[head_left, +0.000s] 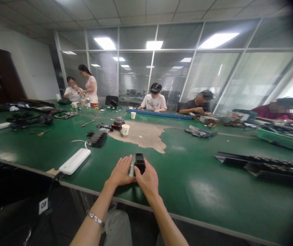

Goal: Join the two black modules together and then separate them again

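A small black box-shaped object (pixel 139 159) stands near the front edge of the green table (pixel 187 171). My right hand (pixel 148 178) is closed around its near and right sides, with the thumb on the left. Just left of it is a narrow pale piece (pixel 131 168), partly hidden by my hands, and its kind is unclear. My left hand (pixel 121 172) lies beside that piece with its fingers stretched forward and its thumb reaching toward my right thumb. Whether the left fingers touch the pale piece cannot be told.
A white power strip (pixel 75 161) lies to the left, near a dark blurred device (pixel 97 138). Paper cups (pixel 125 130) stand ahead on a bare brown patch (pixel 146 136). Long dark metal strips (pixel 264 164) and a green basket (pixel 284 139) are right. Several people sit or stand across the table.
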Available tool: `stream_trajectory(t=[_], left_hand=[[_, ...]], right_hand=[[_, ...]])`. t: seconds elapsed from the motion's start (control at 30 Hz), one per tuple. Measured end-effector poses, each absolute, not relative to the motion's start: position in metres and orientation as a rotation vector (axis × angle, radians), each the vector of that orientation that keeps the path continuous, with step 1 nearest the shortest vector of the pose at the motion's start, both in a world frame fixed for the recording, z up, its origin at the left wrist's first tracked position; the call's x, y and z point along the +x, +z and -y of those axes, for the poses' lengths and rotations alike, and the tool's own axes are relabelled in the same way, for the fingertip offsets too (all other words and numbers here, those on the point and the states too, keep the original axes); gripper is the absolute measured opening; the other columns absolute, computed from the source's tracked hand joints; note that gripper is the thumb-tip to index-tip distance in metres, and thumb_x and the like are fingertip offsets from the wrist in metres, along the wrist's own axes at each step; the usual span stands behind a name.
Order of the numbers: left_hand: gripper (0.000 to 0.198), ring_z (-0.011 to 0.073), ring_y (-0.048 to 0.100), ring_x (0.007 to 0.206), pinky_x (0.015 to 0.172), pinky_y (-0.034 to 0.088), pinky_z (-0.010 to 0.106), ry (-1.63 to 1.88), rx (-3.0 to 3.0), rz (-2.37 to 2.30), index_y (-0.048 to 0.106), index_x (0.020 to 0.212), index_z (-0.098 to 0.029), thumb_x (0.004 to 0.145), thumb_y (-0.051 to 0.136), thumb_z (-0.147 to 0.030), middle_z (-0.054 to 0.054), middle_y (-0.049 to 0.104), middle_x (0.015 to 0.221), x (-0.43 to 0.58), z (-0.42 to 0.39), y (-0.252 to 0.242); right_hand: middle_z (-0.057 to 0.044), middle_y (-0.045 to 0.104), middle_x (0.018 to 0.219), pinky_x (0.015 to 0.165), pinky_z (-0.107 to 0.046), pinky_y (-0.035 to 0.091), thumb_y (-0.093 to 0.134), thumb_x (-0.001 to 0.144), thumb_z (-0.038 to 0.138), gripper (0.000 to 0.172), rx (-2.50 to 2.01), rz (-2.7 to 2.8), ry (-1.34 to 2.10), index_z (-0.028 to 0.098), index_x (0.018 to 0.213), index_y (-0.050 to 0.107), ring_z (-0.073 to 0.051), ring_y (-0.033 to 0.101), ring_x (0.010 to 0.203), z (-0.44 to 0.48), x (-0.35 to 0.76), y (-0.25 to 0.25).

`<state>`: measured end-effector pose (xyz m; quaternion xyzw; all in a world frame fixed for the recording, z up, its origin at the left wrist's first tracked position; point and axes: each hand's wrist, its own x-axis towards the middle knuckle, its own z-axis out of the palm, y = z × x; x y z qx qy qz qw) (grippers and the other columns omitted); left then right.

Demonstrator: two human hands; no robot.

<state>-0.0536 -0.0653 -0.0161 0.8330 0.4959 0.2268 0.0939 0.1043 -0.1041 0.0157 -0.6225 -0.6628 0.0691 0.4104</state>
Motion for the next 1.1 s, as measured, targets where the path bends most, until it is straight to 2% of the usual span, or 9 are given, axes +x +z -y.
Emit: stream_trajectory(t=[0.13, 0.23, 0.37, 0.53, 0.63, 0.73, 0.83, 0.97, 1.1], left_hand=[[0.094, 0.0327, 0.021, 0.144, 0.119, 0.013, 0.053, 0.824, 2.412, -1.328, 0.019, 0.150, -0.016, 0.072, 0.065, -0.039, 0.012, 0.027, 0.155, -0.059, 0.063, -0.017], [0.081, 0.0264, 0.028, 0.142, 0.118, 0.023, 0.046, 0.980, 2.209, -1.236, 0.024, 0.149, -0.016, 0.074, 0.052, -0.022, 0.010, 0.031, 0.154, -0.066, 0.059, -0.018], [0.074, 0.0240, 0.035, 0.139, 0.118, 0.025, 0.042, 0.983, 2.227, -1.299, 0.039, 0.143, -0.016, 0.070, 0.050, -0.015, 0.009, 0.039, 0.150, -0.066, 0.056, -0.021], [0.065, 0.0268, 0.038, 0.136, 0.118, 0.025, 0.044, 0.821, 2.471, -1.351, 0.049, 0.137, -0.017, 0.072, 0.057, -0.020, 0.008, 0.046, 0.145, -0.061, 0.058, -0.021], [0.065, 0.0253, 0.038, 0.136, 0.118, 0.025, 0.043, 0.785, 2.485, -1.372, 0.047, 0.138, -0.020, 0.074, 0.058, -0.022, 0.006, 0.047, 0.145, -0.061, 0.059, -0.020], [0.064, 0.0273, 0.037, 0.137, 0.118, 0.023, 0.046, 0.728, 2.487, -1.345, 0.047, 0.138, -0.023, 0.078, 0.065, -0.036, 0.005, 0.046, 0.146, -0.063, 0.059, -0.017], [0.076, 0.0301, 0.034, 0.138, 0.117, 0.023, 0.049, 0.716, 2.453, -1.334, 0.044, 0.140, -0.025, 0.076, 0.067, -0.059, 0.006, 0.044, 0.147, -0.063, 0.061, -0.015], [0.106, 0.0331, 0.031, 0.140, 0.117, 0.022, 0.048, 0.640, 2.452, -1.394, 0.038, 0.144, -0.018, 0.062, 0.068, -0.077, 0.012, 0.039, 0.150, -0.059, 0.063, -0.014], [0.098, 0.0311, 0.031, 0.140, 0.117, 0.021, 0.047, 0.603, 2.533, -1.432, 0.037, 0.144, -0.017, 0.072, 0.057, -0.079, 0.012, 0.039, 0.150, -0.054, 0.063, -0.015]], right_hand=[[-0.017, 0.060, 0.124, 0.097, -0.037, 0.040, 0.057, 0.081, 0.042, 0.064, -1.618, 1.646, 0.145, 0.009, 0.135, 0.046, -0.030, 0.055, 0.115, 0.105, 0.104, -0.005], [-0.024, 0.052, 0.132, 0.101, -0.041, 0.038, 0.057, 0.080, 0.049, 0.081, -1.649, 1.631, 0.122, -0.001, 0.140, 0.036, -0.034, 0.049, 0.123, 0.105, 0.104, -0.016], [-0.018, 0.062, 0.120, 0.096, -0.040, 0.040, 0.055, 0.081, 0.049, 0.060, -1.613, 1.660, 0.137, 0.011, 0.127, 0.053, -0.031, 0.055, 0.116, 0.105, 0.103, -0.017], [-0.011, 0.067, 0.106, 0.093, -0.037, 0.041, 0.055, 0.082, 0.044, 0.042, -1.540, 1.620, 0.208, 0.017, 0.115, 0.060, -0.027, 0.059, 0.107, 0.108, 0.103, -0.009], [-0.010, 0.067, 0.109, 0.092, -0.034, 0.042, 0.053, 0.084, 0.044, 0.043, -1.452, 1.595, 0.279, 0.018, 0.116, 0.060, -0.025, 0.060, 0.105, 0.109, 0.105, 0.004], [-0.009, 0.065, 0.117, 0.094, -0.033, 0.042, 0.051, 0.085, 0.047, 0.050, -1.400, 1.539, 0.325, 0.018, 0.126, 0.055, -0.023, 0.059, 0.109, 0.110, 0.116, 0.020], [-0.010, 0.063, 0.121, 0.095, -0.035, 0.042, 0.052, 0.084, 0.050, 0.055, -1.446, 1.493, 0.274, 0.019, 0.130, 0.052, -0.024, 0.057, 0.113, 0.109, 0.139, 0.024], [-0.010, 0.065, 0.117, 0.094, -0.036, 0.042, 0.051, 0.085, 0.046, 0.049, -1.548, 1.517, 0.217, 0.018, 0.125, 0.056, -0.024, 0.059, 0.108, 0.109, 0.171, 0.009], [-0.011, 0.066, 0.110, 0.093, -0.036, 0.043, 0.051, 0.085, 0.044, 0.046, -1.582, 1.569, 0.138, 0.015, 0.121, 0.058, -0.025, 0.060, 0.107, 0.113, 0.182, -0.006]])
